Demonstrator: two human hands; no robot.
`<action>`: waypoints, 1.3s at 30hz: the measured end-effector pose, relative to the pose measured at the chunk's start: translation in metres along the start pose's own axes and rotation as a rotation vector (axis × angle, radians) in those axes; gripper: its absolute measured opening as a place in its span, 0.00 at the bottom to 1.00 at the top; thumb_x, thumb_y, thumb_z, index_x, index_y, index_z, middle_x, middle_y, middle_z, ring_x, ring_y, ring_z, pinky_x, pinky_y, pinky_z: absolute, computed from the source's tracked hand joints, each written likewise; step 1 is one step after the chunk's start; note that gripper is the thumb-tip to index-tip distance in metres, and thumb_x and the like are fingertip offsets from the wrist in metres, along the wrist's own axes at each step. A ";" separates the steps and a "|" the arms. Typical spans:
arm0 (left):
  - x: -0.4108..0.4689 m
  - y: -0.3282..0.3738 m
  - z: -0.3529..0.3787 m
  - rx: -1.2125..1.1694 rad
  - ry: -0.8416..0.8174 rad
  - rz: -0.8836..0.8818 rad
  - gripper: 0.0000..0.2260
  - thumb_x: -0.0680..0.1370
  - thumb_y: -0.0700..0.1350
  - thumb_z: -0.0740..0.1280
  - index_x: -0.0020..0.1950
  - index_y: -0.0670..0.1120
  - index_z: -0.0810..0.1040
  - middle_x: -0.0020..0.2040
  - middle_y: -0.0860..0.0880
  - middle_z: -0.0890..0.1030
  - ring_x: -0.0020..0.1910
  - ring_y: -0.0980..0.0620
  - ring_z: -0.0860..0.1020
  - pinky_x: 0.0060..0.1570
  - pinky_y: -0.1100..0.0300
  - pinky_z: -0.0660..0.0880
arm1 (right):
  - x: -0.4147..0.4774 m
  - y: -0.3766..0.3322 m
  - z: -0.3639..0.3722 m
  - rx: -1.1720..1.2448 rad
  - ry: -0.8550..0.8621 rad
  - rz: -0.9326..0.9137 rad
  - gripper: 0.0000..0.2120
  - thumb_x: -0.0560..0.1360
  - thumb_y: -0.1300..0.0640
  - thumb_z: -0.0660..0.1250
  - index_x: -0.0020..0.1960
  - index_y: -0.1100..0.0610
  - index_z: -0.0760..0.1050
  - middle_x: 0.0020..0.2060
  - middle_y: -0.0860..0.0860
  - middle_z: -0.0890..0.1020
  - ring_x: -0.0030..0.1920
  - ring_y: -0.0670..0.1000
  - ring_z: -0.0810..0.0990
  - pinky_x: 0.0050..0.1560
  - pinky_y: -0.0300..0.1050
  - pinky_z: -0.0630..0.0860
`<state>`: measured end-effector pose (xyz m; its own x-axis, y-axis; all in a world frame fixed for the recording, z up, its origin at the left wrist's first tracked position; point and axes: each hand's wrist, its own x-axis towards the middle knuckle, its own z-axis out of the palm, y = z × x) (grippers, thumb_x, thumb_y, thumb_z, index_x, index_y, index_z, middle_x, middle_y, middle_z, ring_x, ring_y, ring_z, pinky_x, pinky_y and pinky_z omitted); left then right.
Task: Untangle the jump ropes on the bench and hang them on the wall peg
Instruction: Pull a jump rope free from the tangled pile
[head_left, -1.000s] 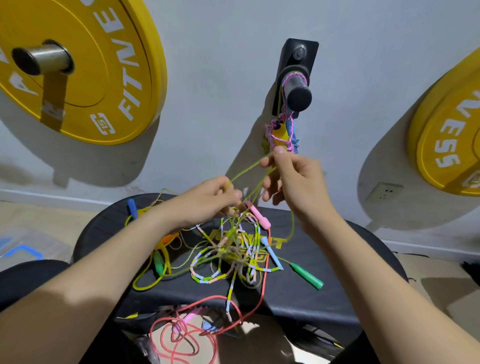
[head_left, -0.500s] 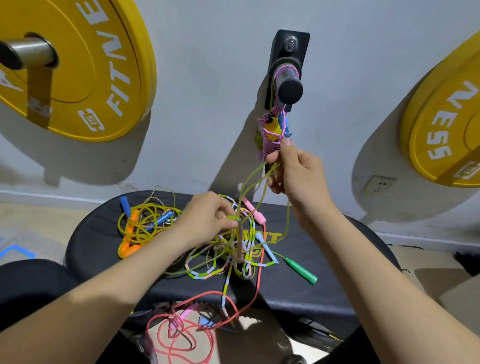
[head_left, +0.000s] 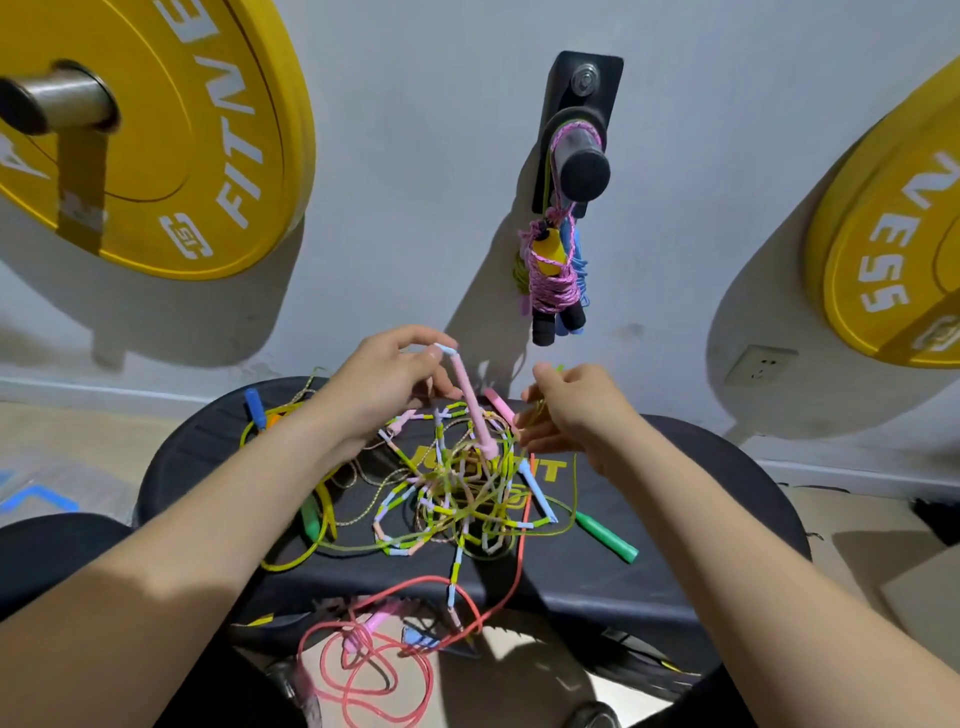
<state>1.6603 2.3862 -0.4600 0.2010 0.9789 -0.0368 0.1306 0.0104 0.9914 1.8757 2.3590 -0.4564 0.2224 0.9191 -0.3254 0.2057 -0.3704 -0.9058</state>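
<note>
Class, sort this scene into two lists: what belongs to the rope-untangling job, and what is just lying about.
Job: tangled ropes, pink handle in left hand, green cord in right hand, bench, wall peg, hung ropes.
Lying about: left weight plate, right weight plate, wall socket.

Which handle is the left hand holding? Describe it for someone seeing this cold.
On the black bench below the wall peg sits a tangle of ropes. Out of its middle rises a pale pink handle, its light blue tip pinched by the left hand. Unlike the brighter pink handle lying low just right of it, it stands up steeply.
</note>
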 end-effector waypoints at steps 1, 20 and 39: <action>0.001 -0.001 -0.001 -0.095 0.053 -0.053 0.08 0.86 0.37 0.61 0.57 0.45 0.80 0.40 0.40 0.85 0.37 0.48 0.85 0.34 0.60 0.79 | 0.002 0.001 -0.002 -0.050 0.070 -0.027 0.22 0.88 0.49 0.57 0.48 0.64 0.78 0.30 0.59 0.84 0.26 0.56 0.83 0.26 0.45 0.80; -0.016 -0.029 -0.001 0.967 -0.339 -0.483 0.34 0.71 0.49 0.73 0.76 0.55 0.68 0.70 0.40 0.65 0.45 0.40 0.83 0.50 0.51 0.82 | -0.011 -0.037 -0.013 0.292 0.040 -0.529 0.26 0.88 0.42 0.53 0.51 0.57 0.83 0.25 0.52 0.78 0.21 0.47 0.67 0.23 0.34 0.63; -0.016 0.017 0.008 0.125 -0.113 0.159 0.12 0.85 0.40 0.64 0.48 0.46 0.86 0.37 0.48 0.79 0.38 0.50 0.75 0.44 0.54 0.71 | -0.020 -0.035 -0.055 -0.268 0.235 -0.294 0.32 0.83 0.37 0.62 0.37 0.62 0.83 0.28 0.53 0.85 0.22 0.50 0.80 0.22 0.35 0.67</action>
<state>1.6673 2.3694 -0.4434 0.3350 0.9372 0.0975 0.2063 -0.1739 0.9629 1.9161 2.3466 -0.4030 0.3211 0.9465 0.0331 0.5243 -0.1486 -0.8385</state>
